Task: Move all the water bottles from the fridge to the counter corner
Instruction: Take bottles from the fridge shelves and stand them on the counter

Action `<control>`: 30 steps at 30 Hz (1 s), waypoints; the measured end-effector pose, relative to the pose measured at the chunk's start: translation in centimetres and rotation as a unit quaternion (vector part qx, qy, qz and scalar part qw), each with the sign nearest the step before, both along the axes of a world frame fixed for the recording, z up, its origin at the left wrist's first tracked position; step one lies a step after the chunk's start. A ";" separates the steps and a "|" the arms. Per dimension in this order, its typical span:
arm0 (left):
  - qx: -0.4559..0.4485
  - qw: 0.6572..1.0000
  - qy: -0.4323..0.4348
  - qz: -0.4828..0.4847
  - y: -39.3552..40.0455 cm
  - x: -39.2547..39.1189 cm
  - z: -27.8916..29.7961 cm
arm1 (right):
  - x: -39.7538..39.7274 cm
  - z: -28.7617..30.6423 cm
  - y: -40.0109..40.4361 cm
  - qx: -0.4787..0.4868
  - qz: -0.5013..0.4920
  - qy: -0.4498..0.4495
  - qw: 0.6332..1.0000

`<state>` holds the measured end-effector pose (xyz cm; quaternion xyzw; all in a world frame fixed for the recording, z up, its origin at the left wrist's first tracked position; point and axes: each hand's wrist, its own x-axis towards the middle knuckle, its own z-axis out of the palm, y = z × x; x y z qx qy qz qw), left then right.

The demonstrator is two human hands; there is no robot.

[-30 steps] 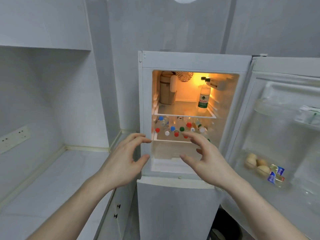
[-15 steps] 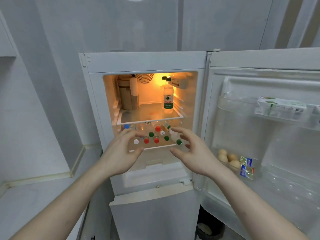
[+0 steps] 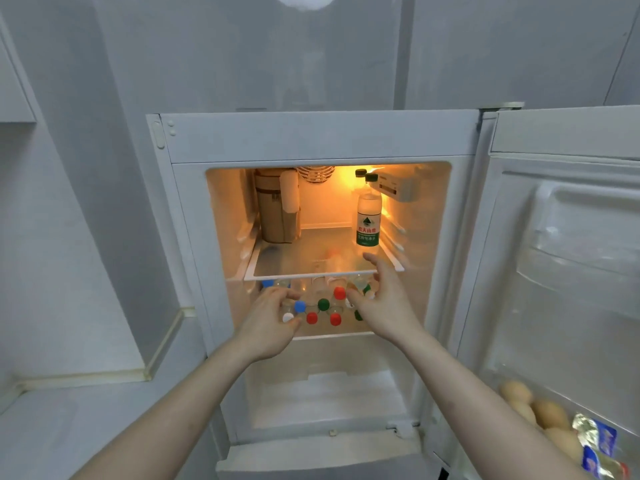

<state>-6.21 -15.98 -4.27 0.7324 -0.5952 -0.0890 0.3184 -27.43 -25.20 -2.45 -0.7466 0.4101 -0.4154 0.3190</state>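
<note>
The fridge (image 3: pixel 311 136) stands open and lit. Several small water bottles with red (image 3: pixel 339 292), green (image 3: pixel 323 304), blue (image 3: pixel 300 306) and white caps crowd its lower shelf. My left hand (image 3: pixel 268 327) reaches in at the left of the group, and its fingers and thumb curl round a white-capped bottle (image 3: pixel 287 317). At the right of the group, my right hand (image 3: pixel 382 306) has spread fingers that touch the bottles there and partly hide them. A taller green-labelled bottle (image 3: pixel 369 220) stands on the upper glass shelf, above my right hand.
A brown container (image 3: pixel 277 209) stands at the upper shelf's back left. The open fridge door (image 3: pixel 561 271) on the right holds eggs (image 3: pixel 540 410) and foil packets (image 3: pixel 597 441). The grey counter (image 3: pixel 52 431) runs along the wall at lower left, its corner beside the fridge.
Both hands have moved forward into the lower shelf among the bottles. My left hand has closed round the white-capped bottle. The view has come closer to the fridge.
</note>
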 end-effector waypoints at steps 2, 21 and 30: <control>0.012 1.000 0.011 0.011 -2.3 0.7 -0.9 | 1.6 -0.2 -2.8 0.007 -0.008 -0.017 1.000; 0.097 0.984 0.148 0.017 -17.1 0.7 -6.7 | 10.9 -1.4 -23.2 0.070 -0.169 -0.132 0.974; 0.157 0.955 0.246 0.058 -21.0 -1.0 -8.4 | 11.7 -3.6 -24.2 0.034 -0.168 -0.106 0.979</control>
